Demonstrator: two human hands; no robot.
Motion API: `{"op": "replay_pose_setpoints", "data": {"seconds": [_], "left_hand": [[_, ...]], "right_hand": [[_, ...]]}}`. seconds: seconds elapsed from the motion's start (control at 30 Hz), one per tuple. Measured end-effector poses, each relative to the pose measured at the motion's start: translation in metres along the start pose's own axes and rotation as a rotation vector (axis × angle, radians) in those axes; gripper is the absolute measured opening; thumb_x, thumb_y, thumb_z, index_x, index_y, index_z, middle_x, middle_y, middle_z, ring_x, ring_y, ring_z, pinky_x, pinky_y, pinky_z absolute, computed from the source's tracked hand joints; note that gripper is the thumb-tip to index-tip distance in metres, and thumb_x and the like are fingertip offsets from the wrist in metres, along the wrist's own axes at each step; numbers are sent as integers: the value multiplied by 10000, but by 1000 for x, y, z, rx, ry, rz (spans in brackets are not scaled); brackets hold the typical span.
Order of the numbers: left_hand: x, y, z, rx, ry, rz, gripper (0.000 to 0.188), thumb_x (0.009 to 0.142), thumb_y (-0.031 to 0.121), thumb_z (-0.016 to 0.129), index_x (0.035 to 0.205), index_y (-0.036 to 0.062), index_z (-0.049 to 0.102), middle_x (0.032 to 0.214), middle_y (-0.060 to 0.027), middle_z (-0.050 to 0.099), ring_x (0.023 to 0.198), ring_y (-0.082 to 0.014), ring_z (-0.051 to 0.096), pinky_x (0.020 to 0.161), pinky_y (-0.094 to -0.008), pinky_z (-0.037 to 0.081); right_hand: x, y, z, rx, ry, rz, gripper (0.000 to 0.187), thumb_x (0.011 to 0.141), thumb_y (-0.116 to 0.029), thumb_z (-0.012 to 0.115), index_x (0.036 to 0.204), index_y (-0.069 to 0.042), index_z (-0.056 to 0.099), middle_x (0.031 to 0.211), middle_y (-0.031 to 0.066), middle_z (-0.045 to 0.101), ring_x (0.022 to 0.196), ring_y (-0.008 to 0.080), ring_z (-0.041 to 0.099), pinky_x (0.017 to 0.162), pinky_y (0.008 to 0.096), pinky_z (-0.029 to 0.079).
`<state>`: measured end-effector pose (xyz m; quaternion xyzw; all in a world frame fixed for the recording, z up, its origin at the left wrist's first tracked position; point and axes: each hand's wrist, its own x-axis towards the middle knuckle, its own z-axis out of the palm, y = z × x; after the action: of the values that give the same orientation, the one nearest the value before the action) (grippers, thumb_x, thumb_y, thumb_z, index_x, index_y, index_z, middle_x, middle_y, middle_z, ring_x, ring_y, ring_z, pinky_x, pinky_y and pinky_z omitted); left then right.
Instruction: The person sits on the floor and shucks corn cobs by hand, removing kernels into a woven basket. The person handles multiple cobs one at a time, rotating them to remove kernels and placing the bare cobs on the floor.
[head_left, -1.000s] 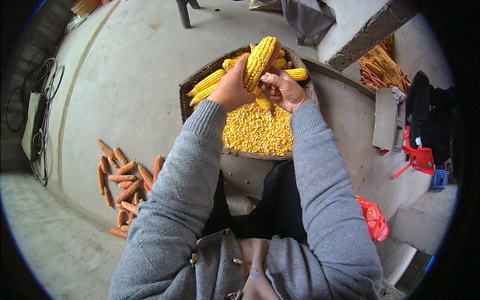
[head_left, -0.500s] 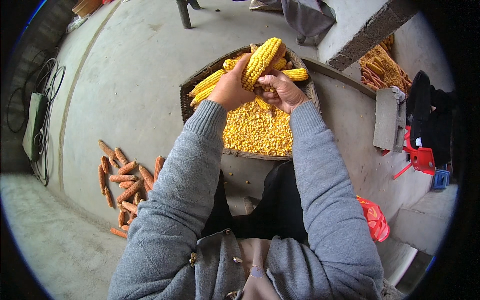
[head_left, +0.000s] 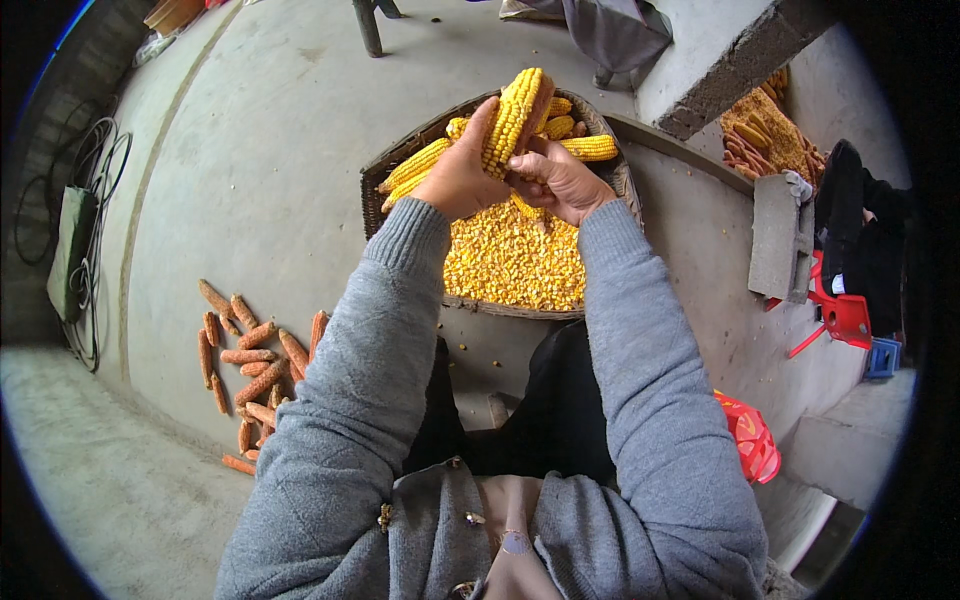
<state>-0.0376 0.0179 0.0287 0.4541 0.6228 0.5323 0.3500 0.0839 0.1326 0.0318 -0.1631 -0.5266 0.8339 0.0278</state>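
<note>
Bare cobs (head_left: 250, 365) lie on the floor (head_left: 260, 170) at my far left. My left hand (head_left: 457, 178) has its fingers clamped around a yellow cob (head_left: 512, 118), held tilted above the basket (head_left: 375, 195). My right hand (head_left: 560, 183) presses its fingers together on the cob's lower end. Loose kernels (head_left: 515, 265) fill the basket beneath, whole ears (head_left: 590, 148) behind.

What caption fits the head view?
Both hands, left hand and right hand, grip a corn cob over a kernel-filled basket.
</note>
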Motion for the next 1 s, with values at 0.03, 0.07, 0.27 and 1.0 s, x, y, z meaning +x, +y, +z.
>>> {"op": "replay_pose_setpoints", "data": {"seconds": [0.03, 0.07, 0.27, 1.0], "left_hand": [[1, -5, 0, 81, -7, 26, 964, 574, -88, 656, 1381, 68, 151, 1239, -151, 437, 1124, -227, 455, 941, -289, 390], [1, -6, 1, 161, -16, 52, 961, 578, -90, 657, 1381, 68, 152, 1244, -151, 435, 1129, -227, 452, 943, -288, 388], [-1, 4, 5, 219, 40, 16, 959, 571, -98, 645, 1383, 73, 163, 1239, -159, 447, 1130, -223, 454, 931, -286, 398], [-3, 10, 5, -68, -37, 31, 969, 555, -115, 595, 1391, 115, 162, 1282, -138, 387, 1155, -223, 418, 947, -286, 376]], "right_hand": [[1, -1, -2, 16, -28, 49, 275, 792, -148, 571, 1031, -93, 447, 725, -26, 460, 477, 22, 366, 383, 149, 285], [3, 1, -4, 2, 7, 63, 280, 791, -131, 563, 1039, -75, 446, 726, -19, 470, 480, 27, 374, 386, 153, 288], [4, 6, -2, 39, 79, 53, 263, 804, -89, 515, 1056, -53, 451, 740, -4, 473, 491, 40, 378, 388, 166, 292], [4, -2, 1, 39, 45, 57, 301, 780, -91, 562, 1056, -45, 451, 714, -27, 445, 516, 36, 377, 403, 172, 295]]}}
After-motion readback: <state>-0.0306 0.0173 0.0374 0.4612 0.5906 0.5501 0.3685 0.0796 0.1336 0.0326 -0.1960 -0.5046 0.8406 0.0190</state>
